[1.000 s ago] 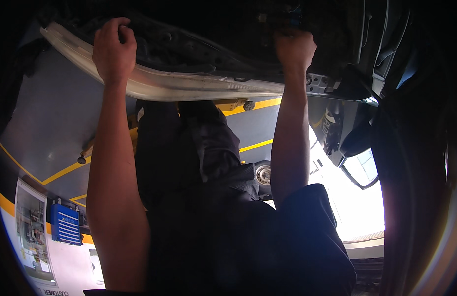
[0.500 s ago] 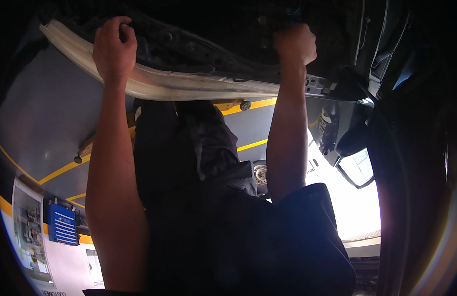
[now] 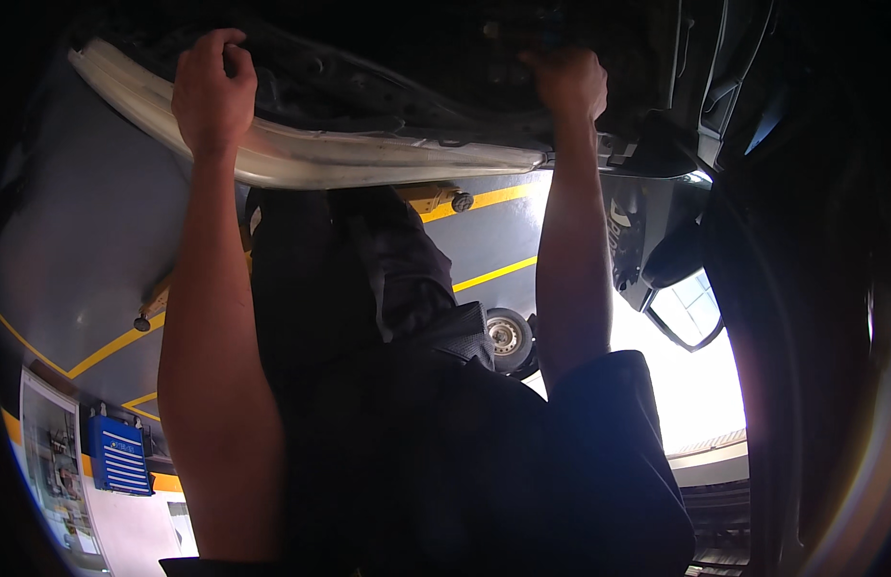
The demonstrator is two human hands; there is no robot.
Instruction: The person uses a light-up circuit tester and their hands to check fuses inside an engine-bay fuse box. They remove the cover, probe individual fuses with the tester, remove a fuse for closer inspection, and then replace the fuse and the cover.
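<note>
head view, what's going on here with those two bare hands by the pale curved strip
A person is reaching both bare arms over a pale curved strip toward dark vehicle parts. The left hand is near the strip's left part, fingers bent. The right hand is curled in the shadow past its right end; whether it grips anything is too dark to tell. A wheel shows between the forearms.

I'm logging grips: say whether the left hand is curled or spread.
Curled. The left hand shows bent fingers; whether it grips anything is unclear.
</note>
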